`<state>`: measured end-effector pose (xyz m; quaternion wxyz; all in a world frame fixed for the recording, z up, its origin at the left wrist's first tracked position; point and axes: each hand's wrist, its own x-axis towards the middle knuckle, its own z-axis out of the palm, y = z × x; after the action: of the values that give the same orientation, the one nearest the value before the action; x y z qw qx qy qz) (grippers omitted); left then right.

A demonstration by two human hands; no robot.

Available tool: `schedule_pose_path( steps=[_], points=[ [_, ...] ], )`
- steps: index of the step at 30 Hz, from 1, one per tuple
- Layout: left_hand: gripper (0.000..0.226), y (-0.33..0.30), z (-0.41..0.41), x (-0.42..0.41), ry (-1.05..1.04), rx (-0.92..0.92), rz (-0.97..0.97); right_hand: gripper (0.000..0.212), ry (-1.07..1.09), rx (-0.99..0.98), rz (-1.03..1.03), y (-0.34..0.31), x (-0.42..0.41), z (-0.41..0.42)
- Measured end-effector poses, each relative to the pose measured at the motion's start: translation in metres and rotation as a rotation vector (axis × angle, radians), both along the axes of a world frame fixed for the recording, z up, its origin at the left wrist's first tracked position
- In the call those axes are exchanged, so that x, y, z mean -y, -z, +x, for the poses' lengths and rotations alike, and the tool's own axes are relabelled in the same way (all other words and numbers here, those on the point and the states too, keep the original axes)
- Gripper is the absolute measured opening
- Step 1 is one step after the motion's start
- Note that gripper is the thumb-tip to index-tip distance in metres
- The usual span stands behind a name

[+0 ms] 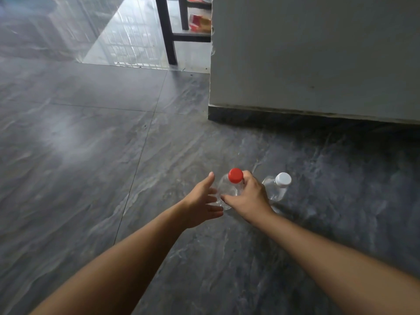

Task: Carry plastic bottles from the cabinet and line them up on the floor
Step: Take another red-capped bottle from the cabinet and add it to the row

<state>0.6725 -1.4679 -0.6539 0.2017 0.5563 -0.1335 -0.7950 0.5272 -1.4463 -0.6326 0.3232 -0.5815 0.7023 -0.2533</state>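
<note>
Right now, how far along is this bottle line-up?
Done: one white-capped clear bottle already stands on the grey floor tile. In hand: the right hand is setting a red-capped bottle beside it, left hand open alongside. Left: the cabinet is out of view, so remaining bottles can't be counted.

The dark grey tiled floor (79, 167) lies wide and bare across the left and middle of the frame. A grey wall (318, 60) blocks the upper right. A clear white-capped plastic bottle (278, 187) stands just right of the hands.
</note>
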Motion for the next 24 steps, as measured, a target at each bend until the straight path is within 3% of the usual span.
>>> schedule_pose_path(
  steps=[12, 19, 24],
  points=[
    [0.081, 0.013, -0.006, -0.003, 0.049, 0.018, -0.003, 0.041, -0.014, -0.015, 0.022, 0.014, -0.002, -0.007],
    [0.066, -0.007, -0.003, 0.000, 0.159, 0.177, -0.067, 0.069, -0.118, 0.006, 0.144, -0.001, -0.008, -0.014],
    [0.056, -0.056, 0.002, 0.009, 0.216, 0.323, -0.131, 0.083, -0.141, 0.018, 0.217, -0.041, -0.002, -0.014]
  ],
)
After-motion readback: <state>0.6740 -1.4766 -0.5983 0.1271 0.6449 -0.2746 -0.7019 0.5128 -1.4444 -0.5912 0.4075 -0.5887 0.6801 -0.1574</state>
